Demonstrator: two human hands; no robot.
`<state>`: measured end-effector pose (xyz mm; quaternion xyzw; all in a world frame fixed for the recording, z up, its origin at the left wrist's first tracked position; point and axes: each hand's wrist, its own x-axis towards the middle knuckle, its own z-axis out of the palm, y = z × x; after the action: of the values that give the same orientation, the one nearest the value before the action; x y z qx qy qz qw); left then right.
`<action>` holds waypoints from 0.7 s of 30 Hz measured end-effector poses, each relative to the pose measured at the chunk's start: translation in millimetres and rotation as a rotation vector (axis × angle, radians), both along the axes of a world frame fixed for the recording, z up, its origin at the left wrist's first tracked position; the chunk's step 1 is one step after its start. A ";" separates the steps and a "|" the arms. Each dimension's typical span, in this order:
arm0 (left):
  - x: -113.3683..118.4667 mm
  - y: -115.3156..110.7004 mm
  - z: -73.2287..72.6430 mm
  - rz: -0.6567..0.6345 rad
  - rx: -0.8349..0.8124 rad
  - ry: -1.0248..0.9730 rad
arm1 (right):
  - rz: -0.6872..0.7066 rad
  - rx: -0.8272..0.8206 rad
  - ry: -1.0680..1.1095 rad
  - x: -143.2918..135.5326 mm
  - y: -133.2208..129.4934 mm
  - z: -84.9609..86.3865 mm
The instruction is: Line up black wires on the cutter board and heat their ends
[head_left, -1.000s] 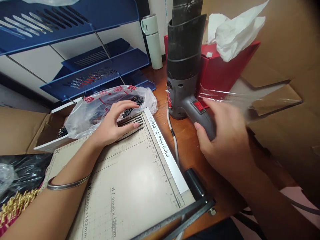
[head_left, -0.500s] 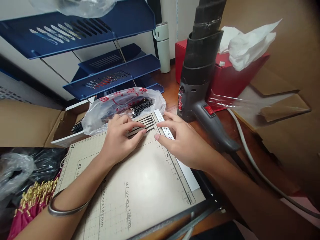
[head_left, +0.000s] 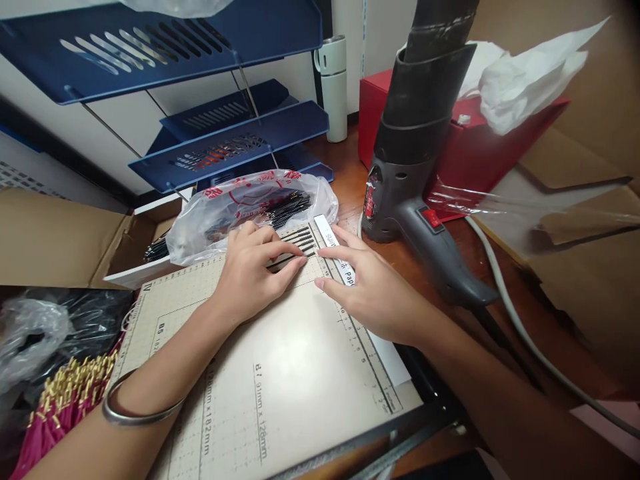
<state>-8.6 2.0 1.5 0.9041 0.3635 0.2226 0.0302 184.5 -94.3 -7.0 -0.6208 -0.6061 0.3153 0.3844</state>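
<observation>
On a cream paper trimmer board (head_left: 295,360) printed with a grid and rulers, several thin black strips (head_left: 299,235) lie side by side near the far right corner. My left hand (head_left: 257,267) rests over them, thumb and forefinger closed on a thin black strip at the lower side of the row; its fingers hide the strips' left ends. Across from the strips' right ends, my right hand (head_left: 373,283) is open, thumb and forefinger apart with nothing between them. It lies over the white label strip (head_left: 395,363) along the board's right edge.
Behind the board, a clear plastic bag (head_left: 200,230) holds many black strips. A heat gun (head_left: 415,173) stands upright at right, before a red tissue box (head_left: 373,100); its cable curves down the right side. Maroon cords with gold tips (head_left: 70,400) lie at left below blue shelves (head_left: 160,60).
The view has shifted slightly, moving the scene mostly to the right. My left fingertips are a little closer to my right hand. Both hands keep much the same shape.
</observation>
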 end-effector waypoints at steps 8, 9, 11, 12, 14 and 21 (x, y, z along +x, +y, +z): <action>1.0 0.9 -3.6 -0.019 0.031 -0.018 | 0.015 -0.047 0.075 0.4 1.0 -0.6; 1.0 0.7 -3.9 -0.019 0.034 -0.020 | 0.018 -0.060 0.089 0.5 1.2 -0.6; 1.2 0.4 -4.4 -0.025 0.040 -0.024 | 0.018 -0.079 0.115 0.5 1.4 -1.0; 1.2 0.3 -4.6 -0.029 0.043 -0.026 | 0.015 -0.082 0.127 0.4 1.4 -1.2; 1.4 0.1 -4.7 -0.033 0.047 -0.030 | 0.012 -0.081 0.141 0.1 1.1 -1.5; 2.8 0.8 -5.1 -0.039 0.045 -0.047 | 0.023 -0.100 0.155 0.0 1.0 -0.1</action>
<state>-5.8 2.8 -3.7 0.9059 0.3400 0.2514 0.0229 184.6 -93.3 -7.1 -0.6059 -0.5652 0.3966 0.3952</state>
